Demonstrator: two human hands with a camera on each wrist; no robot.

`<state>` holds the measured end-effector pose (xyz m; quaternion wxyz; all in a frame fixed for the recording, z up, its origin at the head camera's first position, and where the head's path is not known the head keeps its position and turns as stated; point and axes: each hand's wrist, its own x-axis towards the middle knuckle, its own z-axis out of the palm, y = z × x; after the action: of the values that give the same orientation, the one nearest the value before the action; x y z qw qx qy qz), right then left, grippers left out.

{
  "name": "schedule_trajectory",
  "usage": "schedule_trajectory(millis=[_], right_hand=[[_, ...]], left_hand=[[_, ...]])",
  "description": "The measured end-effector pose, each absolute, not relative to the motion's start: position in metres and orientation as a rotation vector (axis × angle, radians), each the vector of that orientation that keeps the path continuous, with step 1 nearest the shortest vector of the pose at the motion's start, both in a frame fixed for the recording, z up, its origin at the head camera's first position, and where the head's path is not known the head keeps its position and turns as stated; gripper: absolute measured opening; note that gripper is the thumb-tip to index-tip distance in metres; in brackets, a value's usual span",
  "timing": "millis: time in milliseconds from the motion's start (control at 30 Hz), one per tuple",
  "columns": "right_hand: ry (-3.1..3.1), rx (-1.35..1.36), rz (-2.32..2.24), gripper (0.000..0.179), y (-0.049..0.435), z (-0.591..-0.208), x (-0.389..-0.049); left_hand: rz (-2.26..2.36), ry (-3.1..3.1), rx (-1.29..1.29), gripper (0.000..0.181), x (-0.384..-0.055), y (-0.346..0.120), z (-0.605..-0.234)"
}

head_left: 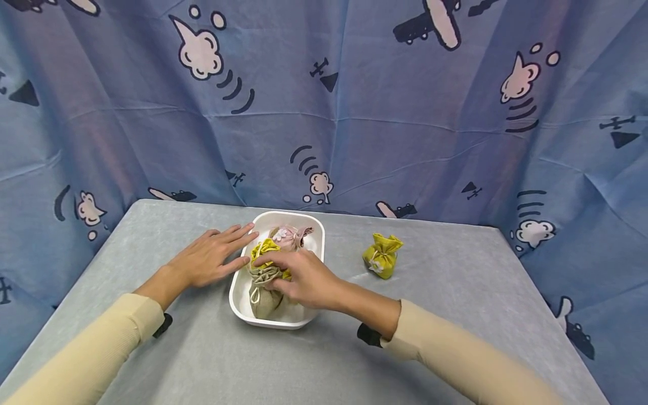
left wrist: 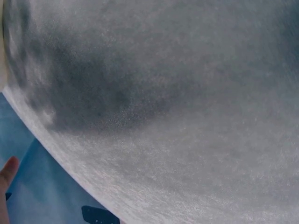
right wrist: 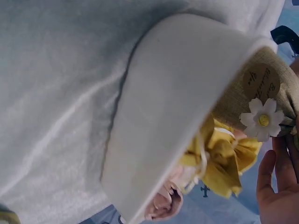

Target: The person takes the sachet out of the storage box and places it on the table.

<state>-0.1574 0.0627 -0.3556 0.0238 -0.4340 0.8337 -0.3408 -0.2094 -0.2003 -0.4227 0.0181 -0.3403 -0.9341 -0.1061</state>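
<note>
The person's right hand [head_left: 306, 281] is covering part of a yellow cloth drawstring pouch [head_left: 263, 248], and its fingers are pinching the gathered neck of a greyish-beige woven pouch [head_left: 265, 304]. This beige pouch is sitting inside a white rectangular tray with rounded corners [head_left: 273, 324], at the end nearer the person. In the right wrist view the tray's wall is hiding the pouches' lower parts; a round brown label [right wrist: 261, 83] is showing lettering too unclear to read, beside a white flower with a yellow centre [right wrist: 262, 120]. The left hand [head_left: 215, 256] is lying with fingers extended and slightly spread at the tray's left rim; whether it is pressing there, one cannot tell. The left wrist view is cutting that hand down to a sliver and is showing mostly grey tabletop [left wrist: 196, 140].

Four pouches are showing: three are lying in the tray, the beige one, the yellow one and a dusty-pink one [head_left: 286, 237] at the far end; one yellow-green pouch [head_left: 383, 259] is standing on the table, well apart to the right. Two cream sleeves [head_left: 91, 343] are running out of frame.
</note>
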Motion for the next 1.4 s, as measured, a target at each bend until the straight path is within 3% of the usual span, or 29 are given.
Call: schedule_trajectory(millis=[800,1400], right_hand=[[2.556,-1.280,-1.332,0.036,0.110,-0.296,-0.172],[2.868,-1.030,-1.353,0.042,0.156,-0.308,-0.195]], left_hand=[[-0.308,-2.926,-1.044,0.063,-0.209,-0.201,-0.423],[-0.293,-2.956,-1.028,0.064,-0.208,-0.197,-0.419]])
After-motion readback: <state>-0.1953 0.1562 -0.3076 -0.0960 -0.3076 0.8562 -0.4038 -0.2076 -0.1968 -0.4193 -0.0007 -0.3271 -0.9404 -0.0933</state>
